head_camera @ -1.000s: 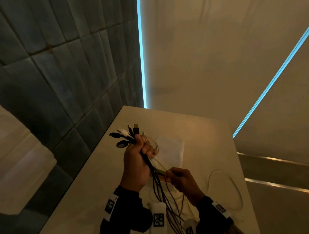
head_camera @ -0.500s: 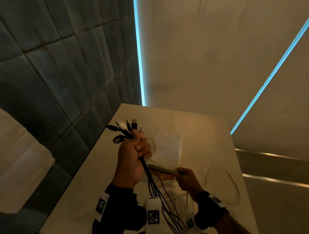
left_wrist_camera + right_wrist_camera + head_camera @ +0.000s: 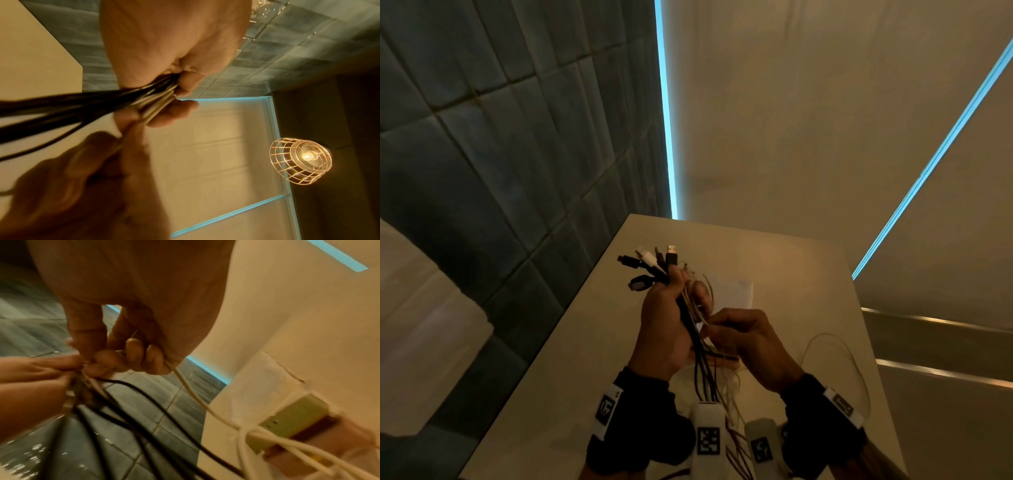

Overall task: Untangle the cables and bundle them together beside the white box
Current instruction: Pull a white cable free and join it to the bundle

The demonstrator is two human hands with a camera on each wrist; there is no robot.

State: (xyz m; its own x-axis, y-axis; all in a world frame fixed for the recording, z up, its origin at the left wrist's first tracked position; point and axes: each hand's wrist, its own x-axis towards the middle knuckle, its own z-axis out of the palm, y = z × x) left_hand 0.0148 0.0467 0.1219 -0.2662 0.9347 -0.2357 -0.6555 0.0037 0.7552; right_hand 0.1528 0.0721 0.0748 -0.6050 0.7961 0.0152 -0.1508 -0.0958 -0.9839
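My left hand [image 3: 686,289] is raised over the table [image 3: 801,267] and grips a bundle of black and white cables [image 3: 697,349]. Their plugs [image 3: 650,263] fan out above the fist, and the strands hang down toward my wrists. Just below the fist, my right hand [image 3: 710,325] pinches a thin white cable [image 3: 193,395] against the bundle. In the left wrist view the cables [image 3: 86,104] leave my left hand's [image 3: 180,95] closed fingers. The white box [image 3: 734,291] lies flat on the table behind both hands.
A loose white cable loop [image 3: 835,346] lies on the table to the right. A pale greenish block [image 3: 292,418] with white cables across it sits below my right hand. A dark tiled wall [image 3: 500,171] runs along the table's left edge. A caged lamp [image 3: 300,160] hangs overhead.
My right hand has come up and left with the white cable, from beside the hanging strands to right under my left fist. The left hand keeps its grip.
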